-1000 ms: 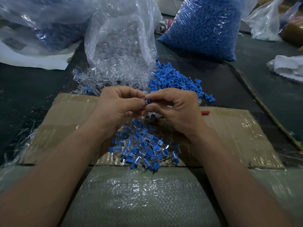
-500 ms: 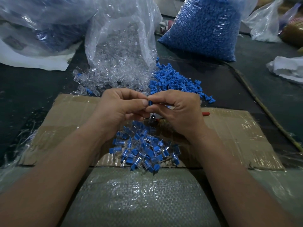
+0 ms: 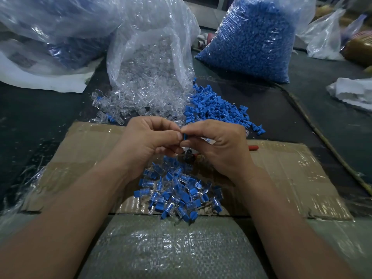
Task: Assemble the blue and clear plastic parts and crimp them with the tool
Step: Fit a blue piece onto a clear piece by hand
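A dark table [image 3: 30, 137] fills the view, with a flattened cardboard sheet [image 3: 291, 178] at its centre. At one o'clock stands a full bag of blue parts [image 3: 251, 41]; at twelve o'clock an open bag of clear parts [image 3: 149, 63] spills toward the cardboard. Loose blue parts [image 3: 219, 109] lie just right of that spill. At six o'clock on the cardboard sits a pile of joined blue-and-clear pieces [image 3: 177, 192]. Above it, the left hand [image 3: 145, 143] and right hand [image 3: 223, 146] meet fingertip to fingertip, both pinched narrowly on one small blue part [image 3: 184, 136]. The red-handled tool [image 3: 253, 147] lies under the right hand, mostly hidden.
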Available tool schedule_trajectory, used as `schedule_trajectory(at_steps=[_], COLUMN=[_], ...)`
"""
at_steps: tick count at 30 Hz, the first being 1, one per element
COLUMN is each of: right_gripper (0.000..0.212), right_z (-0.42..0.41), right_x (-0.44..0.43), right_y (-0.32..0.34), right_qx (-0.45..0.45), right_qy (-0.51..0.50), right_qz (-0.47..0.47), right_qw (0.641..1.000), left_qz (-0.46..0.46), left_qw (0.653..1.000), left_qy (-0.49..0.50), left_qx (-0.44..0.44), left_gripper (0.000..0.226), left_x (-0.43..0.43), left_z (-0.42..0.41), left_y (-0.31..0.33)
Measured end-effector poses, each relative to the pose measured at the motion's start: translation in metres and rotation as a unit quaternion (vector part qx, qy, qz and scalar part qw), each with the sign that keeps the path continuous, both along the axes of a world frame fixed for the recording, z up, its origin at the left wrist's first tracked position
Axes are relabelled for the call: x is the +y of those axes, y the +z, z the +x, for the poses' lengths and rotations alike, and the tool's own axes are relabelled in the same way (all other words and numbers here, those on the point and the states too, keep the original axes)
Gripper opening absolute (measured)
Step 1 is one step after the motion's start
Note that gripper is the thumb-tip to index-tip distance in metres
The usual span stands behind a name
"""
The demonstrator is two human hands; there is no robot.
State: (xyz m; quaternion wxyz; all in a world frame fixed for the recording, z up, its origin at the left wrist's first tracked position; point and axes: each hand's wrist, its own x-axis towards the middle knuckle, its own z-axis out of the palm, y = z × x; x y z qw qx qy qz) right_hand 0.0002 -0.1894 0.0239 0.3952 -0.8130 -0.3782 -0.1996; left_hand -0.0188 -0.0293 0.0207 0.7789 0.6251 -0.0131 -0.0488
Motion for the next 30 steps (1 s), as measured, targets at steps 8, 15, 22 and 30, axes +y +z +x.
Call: schedule_trajectory(at_steps=[8, 15, 22, 30], right_gripper=[0.023, 0.026, 0.023, 0.072], right_z=[0.0, -0.003, 0.006, 0.007], right_x=[0.0, 0.0, -0.04, -0.058], right_y=[-0.001, 0.003, 0.018, 0.02], right_qx=[-0.021, -0.007, 0.227, 0.37], right_qy=[-0.013, -0.015, -0.139, -0.122], right_qz=[-0.011, -0.034, -0.086, -0.303], right_qw=[1.0, 0.999, 0.96, 0.87], left_qz=[0.005, 0.007, -0.015, -0.013], left_qw=[1.0, 1.0, 1.0, 0.999], left_qy=[-0.002, -0.008, 0.024, 0.035], left_qx=[0.005, -0.006, 0.011, 0.016], left_gripper=[0.01, 0.009, 0.005, 0.007], left_x=[0.0, 0.001, 0.005, 0.007], left_z=[0.001, 0.0, 0.003, 0.005], left_y=[-0.002, -0.002, -0.001, -0.003])
